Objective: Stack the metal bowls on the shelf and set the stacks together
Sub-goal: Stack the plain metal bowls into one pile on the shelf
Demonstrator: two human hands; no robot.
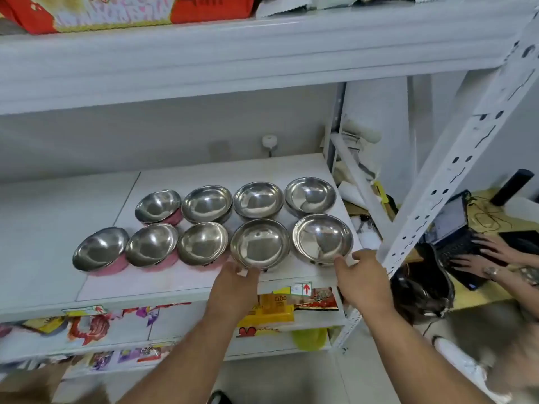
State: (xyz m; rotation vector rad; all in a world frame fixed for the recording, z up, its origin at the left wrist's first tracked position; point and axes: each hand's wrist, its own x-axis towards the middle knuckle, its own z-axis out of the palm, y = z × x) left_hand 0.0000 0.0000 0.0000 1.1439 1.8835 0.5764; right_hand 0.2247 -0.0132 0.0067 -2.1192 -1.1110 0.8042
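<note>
Your left hand [234, 282] has fingers curled at the near rim of the front-row bowl [260, 247]; contact likely, clamp unclear. Your right hand [361, 277] sits open, fingertips at the rim of the rightmost front bowl [322, 239], not clearly gripping. Nine round shiny steel bowls sit mouths up, unstacked, on the white shelf [175, 282]: five in the front row, four behind, rows running left-right. Three on the left, like the pink-sided bowl [100, 252], show pink outsides. Undersides hidden. Snack packets [277, 309] below are blurred.
</note>
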